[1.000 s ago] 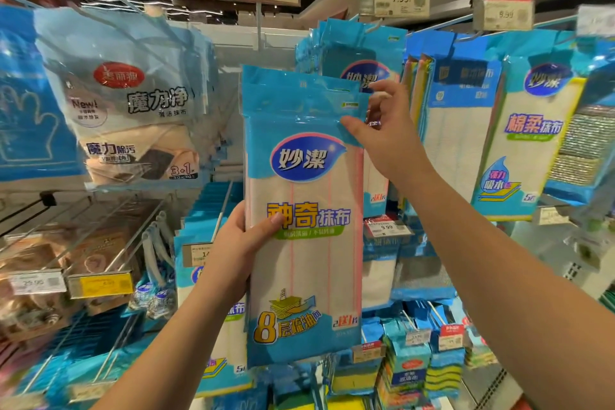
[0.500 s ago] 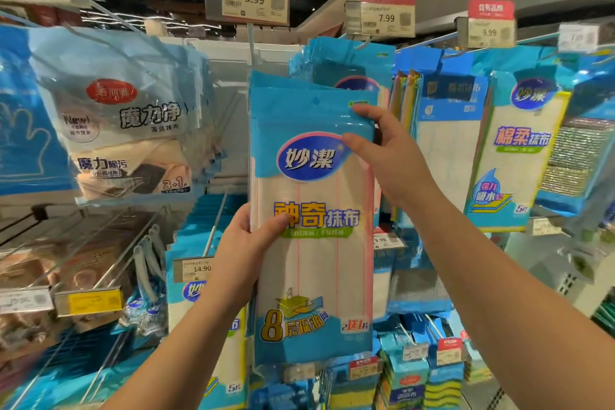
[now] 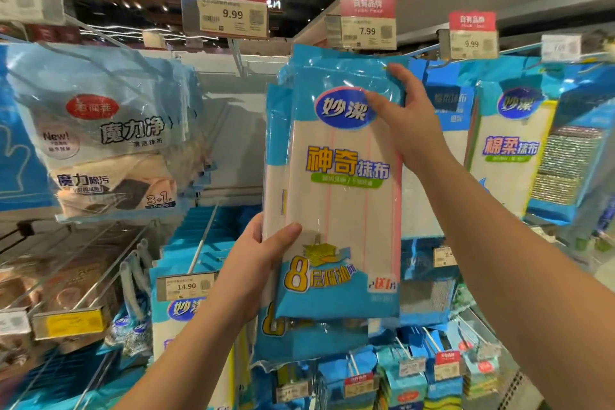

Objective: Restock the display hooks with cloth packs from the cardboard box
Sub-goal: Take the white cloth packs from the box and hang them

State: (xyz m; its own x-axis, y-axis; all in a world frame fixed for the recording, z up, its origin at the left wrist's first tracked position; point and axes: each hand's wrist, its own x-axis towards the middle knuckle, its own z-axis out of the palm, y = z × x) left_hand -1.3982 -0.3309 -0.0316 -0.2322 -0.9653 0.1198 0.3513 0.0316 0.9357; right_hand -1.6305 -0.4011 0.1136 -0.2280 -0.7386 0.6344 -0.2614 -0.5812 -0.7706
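Cardboard box not in frame; the hook itself is hidden behind the held packs, so can't tell whether the hang holes are on it. Stack of blue-and-white plastic-wrapped cloth packs (image 3: 339,190) held upright in front of the display, under the 7.99 price tag (image 3: 361,31). At least two packs, the rear one offset down-left; exact count unclear. Left hand (image 3: 256,263) grips the stack's lower left edge, thumb across the front face, other fingers hidden behind. Right hand (image 3: 411,123) holds the upper right edge: thumb pressed on the front by the oval logo, index fingertip at the top corner, remaining fingers behind, unseen. Front pack reads "妙潔", "神奇抹布", "8层"; smaller print blurred. Left neighbour, a translucent grey-and-beige sponge pack (image 3: 106,143), reads "魔力净", "New!", "3+1". Other tags: 9.99 price tag (image 3: 233,14), 14.90 shelf tag (image 3: 186,286).
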